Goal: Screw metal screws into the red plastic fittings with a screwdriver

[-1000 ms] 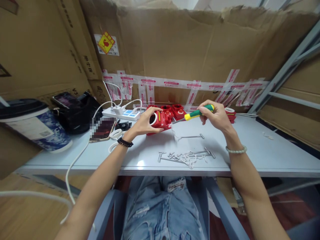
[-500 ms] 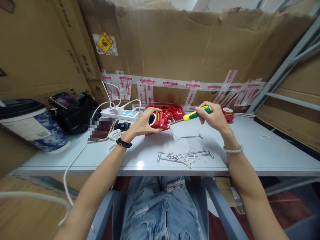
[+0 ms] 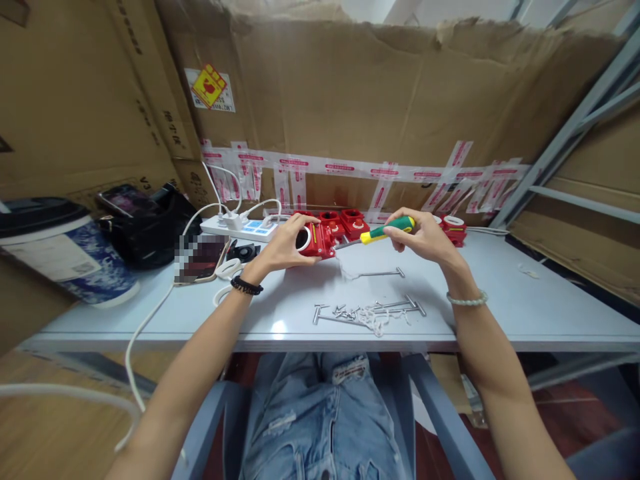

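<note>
The left hand (image 3: 286,245) was wrapped around a red plastic housing (image 3: 314,241), fingers over its top and thumb at the near side, holding it just above the pale tabletop (image 3: 500,293) toward the far edge. The housing showed a round white-rimmed opening facing the hand. The right hand (image 3: 424,237) was closed on the green and yellow handle of a screwdriver (image 3: 383,231), which lay nearly level, its metal shaft pointing left and its tip meeting the right side of the housing.

Behind the housing, against the taped cardboard wall (image 3: 380,100), stood more red housings (image 3: 350,222) in a row, and one further red piece (image 3: 454,228) stood to the right beyond the right hand. On the tabletop in front of the hands lay a single T-shaped metal pin (image 3: 377,273) with a bit of white thread at its end, and nearer the person a loose heap of metal pins and screws (image 3: 367,312) tangled with white thread.

To the left were a white power strip (image 3: 239,229) with plugged-in cables, a phone (image 3: 200,261) lying flat, a black bag (image 3: 147,227), and a large white and blue tub (image 3: 63,250) with a dark lid. A black bracelet sat on the left wrist, a pale beaded one on the right.
</note>
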### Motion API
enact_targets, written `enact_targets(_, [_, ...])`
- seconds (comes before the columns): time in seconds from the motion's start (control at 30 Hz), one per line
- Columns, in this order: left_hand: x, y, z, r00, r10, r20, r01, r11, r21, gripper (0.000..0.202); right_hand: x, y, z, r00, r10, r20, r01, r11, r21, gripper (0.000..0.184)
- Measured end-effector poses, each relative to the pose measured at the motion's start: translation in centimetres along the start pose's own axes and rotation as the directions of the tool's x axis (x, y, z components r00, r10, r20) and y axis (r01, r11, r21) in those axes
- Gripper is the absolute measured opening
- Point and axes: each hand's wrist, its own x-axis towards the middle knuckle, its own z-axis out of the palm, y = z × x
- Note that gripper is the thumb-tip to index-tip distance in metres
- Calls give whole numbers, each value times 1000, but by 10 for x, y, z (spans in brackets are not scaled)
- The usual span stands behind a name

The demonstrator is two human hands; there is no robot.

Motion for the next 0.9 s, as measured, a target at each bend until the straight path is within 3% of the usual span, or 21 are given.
enact_targets(0.17, [0,-1,1,1000,-3,18,3,1000,-6,63,3,5,9,980,-52,-191,6,972,-234,41])
enact_targets(0.27, [0,-2,0,1000,-8,18,8,1000,3,64,2,6,8,985,-92,-147,69,985,-156,22])
enact_targets(0.47, [0,-3,-1,1000,-27,9,27,999,31,65,-1,4,-1,995,37,97,-45,996,79,31])
enact_targets(0.73, [-1,-4,-1,1000,-13,14,12,1000,27,65,4,12,8,997,10,-77,-28,969,-244,41])
enact_targets(0.8, [-1,-3,-1,1000,-12,4,11,1000,21,64,5,12,9,993,-24,-117,-8,964,-264,41])
enact_targets(0.9, [0,-1,-2,1000,-17,6,17,1000,9,62,4,11,6,991,-56,-124,32,981,-190,25])
